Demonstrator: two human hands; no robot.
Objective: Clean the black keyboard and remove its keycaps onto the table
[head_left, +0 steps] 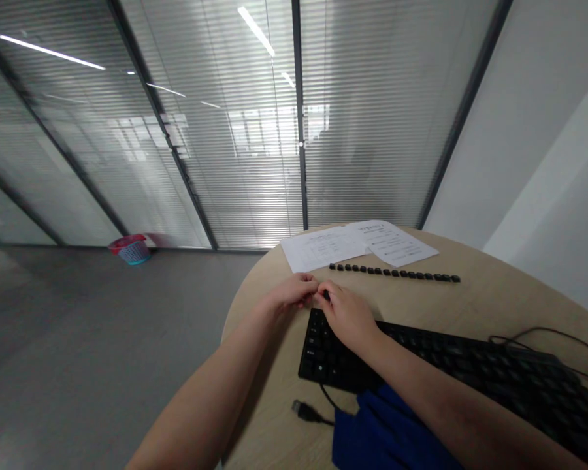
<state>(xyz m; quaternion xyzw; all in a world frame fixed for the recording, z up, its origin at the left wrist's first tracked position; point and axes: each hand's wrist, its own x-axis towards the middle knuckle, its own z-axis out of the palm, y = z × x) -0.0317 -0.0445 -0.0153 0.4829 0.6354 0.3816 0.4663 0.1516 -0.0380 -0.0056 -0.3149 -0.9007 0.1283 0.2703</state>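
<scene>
a black piece (326,295) is pinched in the nearly closed right hand (349,314), just beyond the keyboard (315,352); the left hand (294,291) is curled close by, its grip hidden; the floor basket's (133,252) contents cannot be made out

The keyboard (316,352) looks matt plastic, the table (490,300) smooth wood, the sheets (323,249) paper, the blue bundle (379,431) cloth.
</scene>
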